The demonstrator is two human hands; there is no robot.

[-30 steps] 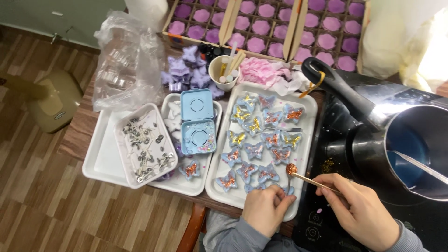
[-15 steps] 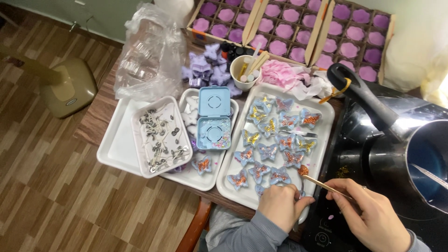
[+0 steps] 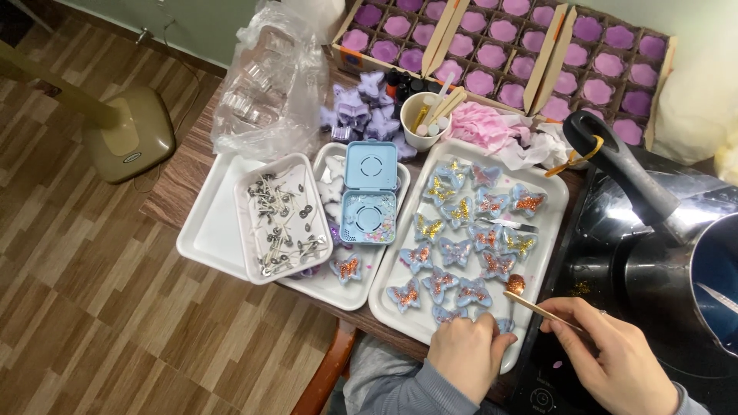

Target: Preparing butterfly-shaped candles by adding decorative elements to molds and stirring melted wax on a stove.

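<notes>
My right hand [image 3: 615, 361] pinches a thin wooden stick [image 3: 538, 306] whose tip carries a blob of orange glitter [image 3: 516, 283]. The tip hovers over the near right part of a white tray [image 3: 555, 201] filled with several blue butterfly shapes [image 3: 455, 250] topped with gold and orange glitter. My left hand [image 3: 465, 352] rests on the tray's near edge, fingers curled on a butterfly shape there.
A small blue case [image 3: 368, 192] lies open on a middle tray [image 3: 330, 286]. A tray of metal wick tabs [image 3: 280, 219] sits left. Purple wax pieces in cardboard boxes [image 3: 507, 46], a cup of sticks [image 3: 427, 119], a plastic bag [image 3: 269, 84] at back. A pot [image 3: 692, 261] sits at right.
The view has shifted so the table sits lower right in frame. My right hand keeps the stick tip over the near butterflies; my left hand stays at the tray's edge.
</notes>
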